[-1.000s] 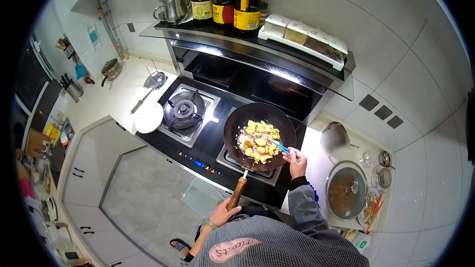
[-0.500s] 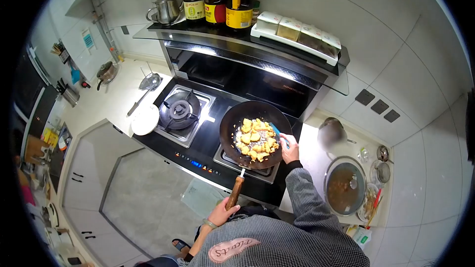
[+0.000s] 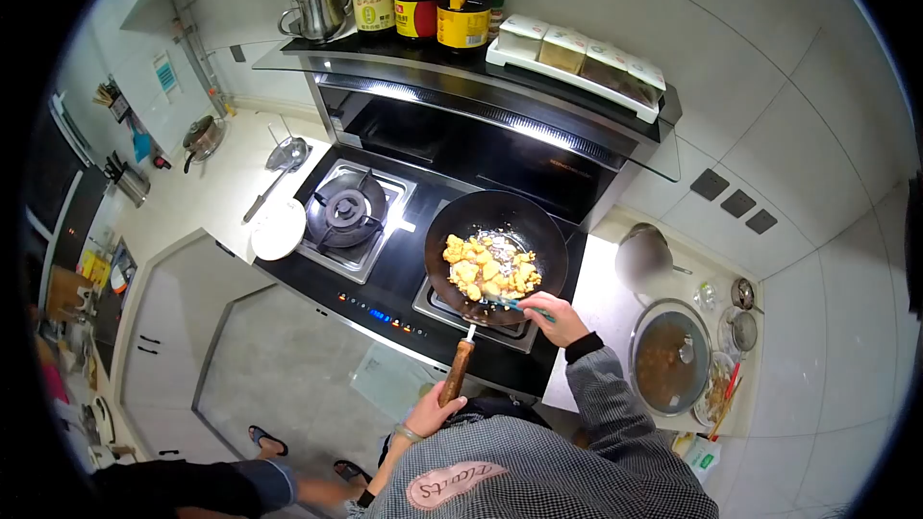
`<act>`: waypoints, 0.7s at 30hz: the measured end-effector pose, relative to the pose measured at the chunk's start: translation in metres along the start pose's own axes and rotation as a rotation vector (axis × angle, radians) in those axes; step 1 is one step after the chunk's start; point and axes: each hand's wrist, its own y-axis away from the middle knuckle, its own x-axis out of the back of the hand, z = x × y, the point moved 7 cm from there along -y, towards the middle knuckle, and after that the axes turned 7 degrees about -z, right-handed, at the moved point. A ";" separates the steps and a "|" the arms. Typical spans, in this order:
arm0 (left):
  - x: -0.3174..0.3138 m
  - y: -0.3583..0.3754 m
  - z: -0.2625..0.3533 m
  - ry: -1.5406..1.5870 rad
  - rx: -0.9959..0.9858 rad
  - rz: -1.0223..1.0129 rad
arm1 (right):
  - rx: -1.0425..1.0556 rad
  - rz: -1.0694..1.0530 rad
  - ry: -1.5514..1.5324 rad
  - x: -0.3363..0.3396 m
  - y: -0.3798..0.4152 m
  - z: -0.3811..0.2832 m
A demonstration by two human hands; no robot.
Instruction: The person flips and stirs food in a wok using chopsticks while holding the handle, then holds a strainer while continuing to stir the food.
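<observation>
A dark wok (image 3: 538,231) sits on the right burner of the black stove, with yellow food pieces like scrambled egg (image 3: 490,271) inside. My left hand (image 3: 433,413) is wrapped round the wok's wooden handle (image 3: 458,372) at the stove's front edge. In my right hand (image 3: 558,317), over the wok's front right rim, is a teal spatula (image 3: 520,304). Its tip reaches into the front of the wok, against the food.
The left burner (image 3: 348,211) has no pan on it. A white plate (image 3: 279,231) lies left of it. Right of the stove is a glass-lidded pot (image 3: 670,358). Bottles (image 3: 463,10) line the shelf above. Another person's leg (image 3: 264,485) shows at lower left.
My right hand has swung the spatula from the wok's right side to its front, and the food has shifted left. Another person's legs and foot have come into view at lower left.
</observation>
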 end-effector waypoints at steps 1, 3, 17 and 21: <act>-0.002 -0.002 -0.007 0.040 0.012 -0.012 | 0.033 0.069 0.035 -0.001 -0.002 0.006; -0.001 0.003 0.005 0.083 0.051 -0.042 | -0.034 0.157 0.162 0.006 0.000 0.010; 0.003 0.000 0.007 0.094 0.026 -0.108 | -0.152 0.457 -0.154 0.008 0.015 0.024; 0.004 -0.006 -0.002 0.083 0.023 -0.189 | -0.053 0.506 -0.120 0.001 0.004 -0.009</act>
